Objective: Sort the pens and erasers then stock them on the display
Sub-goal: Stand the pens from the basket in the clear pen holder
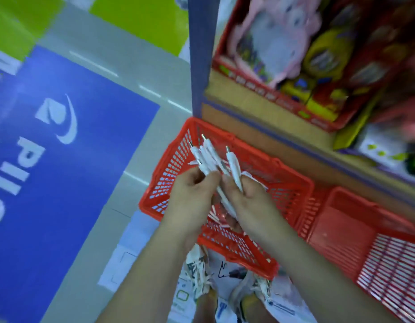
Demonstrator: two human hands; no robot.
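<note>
Both my hands are above a red plastic basket (pixel 176 159) that stands on the floor. My left hand (pixel 192 194) grips a bunch of several white pens (pixel 207 157), tips pointing up and away. My right hand (pixel 246 201) holds one white pen (pixel 234 169) beside that bunch, and a longer white pen (pixel 226 201) runs down between the two hands. More small white and red items lie in the basket bottom, partly hidden by my hands. The frame is blurred.
A second red basket (pixel 364 241) lies to the right. A display shelf (pixel 260 101) with red trays of pink and yellow goods rises at the upper right. A blue floor mat (pixel 62 159) spreads on the left. My shoes (pixel 201 278) stand below the basket.
</note>
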